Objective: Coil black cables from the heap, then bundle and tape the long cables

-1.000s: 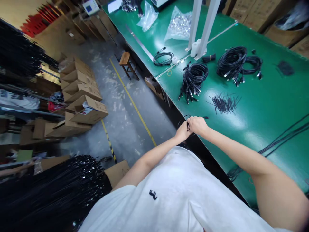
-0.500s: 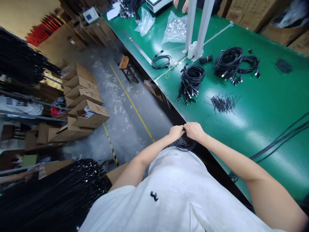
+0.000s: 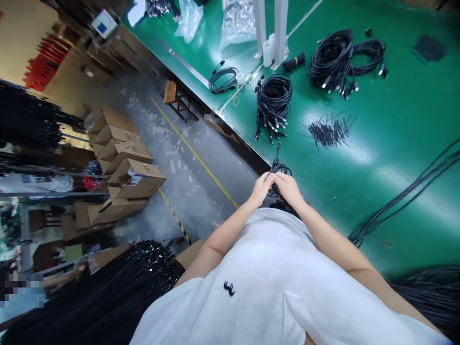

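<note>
My left hand [image 3: 261,188] and my right hand [image 3: 288,188] meet at the near edge of the green table [image 3: 388,143], knuckles together. Both are closed on a small coil of black cable [image 3: 278,170], which sticks up between them with one plug end pointing away. Further out on the table lies a bundle of coiled black cables [image 3: 272,98] with their plugs fanned toward me. A loose pile of short black ties [image 3: 327,130] lies to its right. My white shirt fills the bottom of the view.
More black cable coils [image 3: 339,57] lie at the far right, a small coil [image 3: 223,79] further left, beside two white posts [image 3: 270,28]. Long cables [image 3: 406,196] trail off the right. Cardboard boxes [image 3: 124,163], a wooden stool [image 3: 173,96] and black cable masses [image 3: 104,297] occupy the floor left.
My hands have stayed together while the coil between them turned upward, its plug end now standing above my fingers. The view has tilted down and toward the table.
</note>
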